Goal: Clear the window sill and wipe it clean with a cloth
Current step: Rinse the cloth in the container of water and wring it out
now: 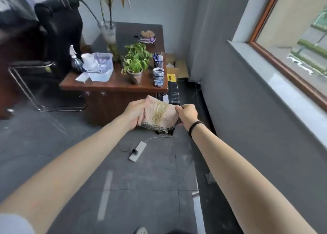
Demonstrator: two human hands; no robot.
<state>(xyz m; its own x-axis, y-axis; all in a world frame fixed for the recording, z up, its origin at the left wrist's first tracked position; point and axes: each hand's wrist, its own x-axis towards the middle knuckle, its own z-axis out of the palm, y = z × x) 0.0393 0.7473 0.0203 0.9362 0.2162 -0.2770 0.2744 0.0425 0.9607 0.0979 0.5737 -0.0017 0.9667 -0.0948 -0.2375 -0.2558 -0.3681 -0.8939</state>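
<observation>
A pink textured cloth (160,114) with a yellowish stripe and a dark mesh edge is stretched between both hands in front of me. My left hand (135,112) grips its left side and my right hand (187,115), with a black band on the wrist, grips its right corner. The white window sill (276,78) runs along the right wall under a wood-framed window (292,39). Nothing stands on the part of the sill that I can see.
A wooden desk (115,87) ahead carries a potted plant (135,63), a tall glass vase (108,33), a clear plastic box (100,69), a spray bottle (75,59), a pen cup (158,60) and a patterned jar (158,77). A power strip (138,151) lies on the grey floor. A black chair (58,26) stands at left.
</observation>
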